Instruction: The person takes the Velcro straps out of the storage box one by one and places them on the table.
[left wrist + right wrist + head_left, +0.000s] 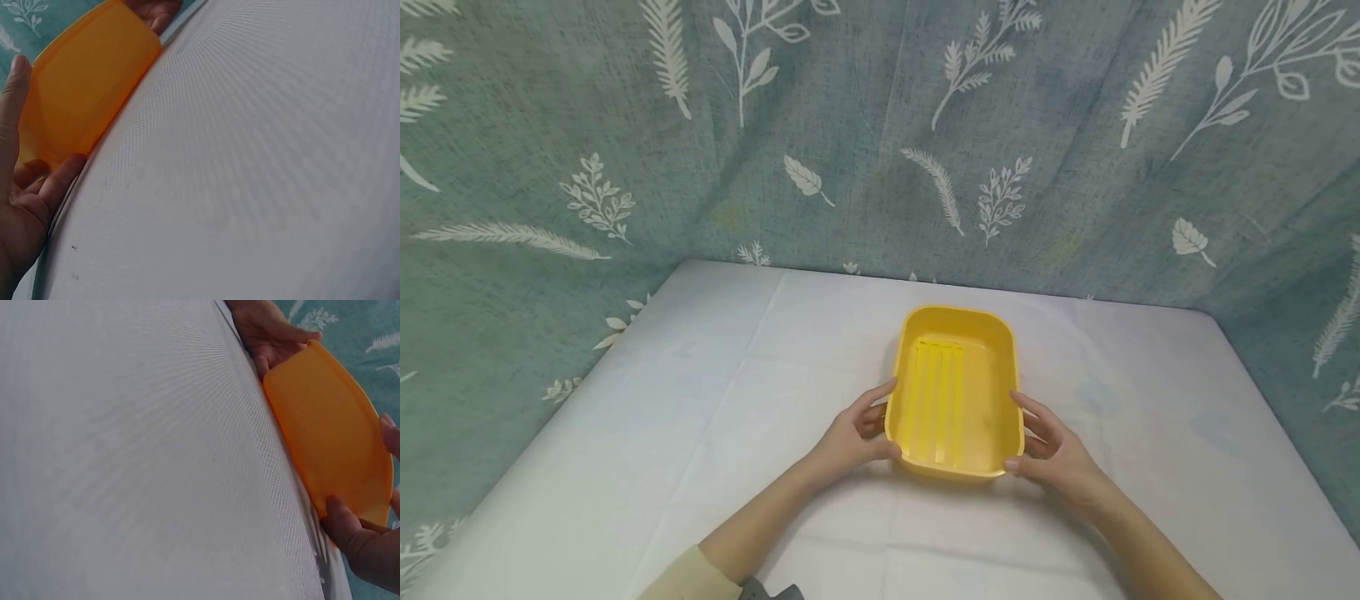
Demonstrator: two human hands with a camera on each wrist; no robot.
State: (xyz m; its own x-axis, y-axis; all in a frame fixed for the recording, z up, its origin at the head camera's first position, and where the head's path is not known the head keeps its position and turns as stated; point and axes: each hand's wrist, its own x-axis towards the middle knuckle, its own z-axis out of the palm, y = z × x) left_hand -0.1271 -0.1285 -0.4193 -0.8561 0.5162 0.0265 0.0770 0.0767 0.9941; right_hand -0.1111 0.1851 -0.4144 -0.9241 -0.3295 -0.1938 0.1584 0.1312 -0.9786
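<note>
A shallow yellow plastic tray [988, 400] with rounded corners lies on the white-covered table. Several brighter yellow strips [942, 400] run lengthwise along the left half of its floor; whether they are loose or part of it I cannot tell. My left hand [859, 429] grips the near left corner, thumb at the near edge and fingers along the side. On the opposite side, my right hand [1060, 458] holds the near right corner in a similar way. Both wrist views show the tray's orange-looking outer wall [94, 81] between the hands, with fingers low near its base.
White cloth [760, 375] with faint creases covers the tabletop around the tray. Behind the far edge and along both sides hangs a blue-green curtain [865, 217] with white leaf patterns. A beige sleeve [692, 577] shows at the left forearm.
</note>
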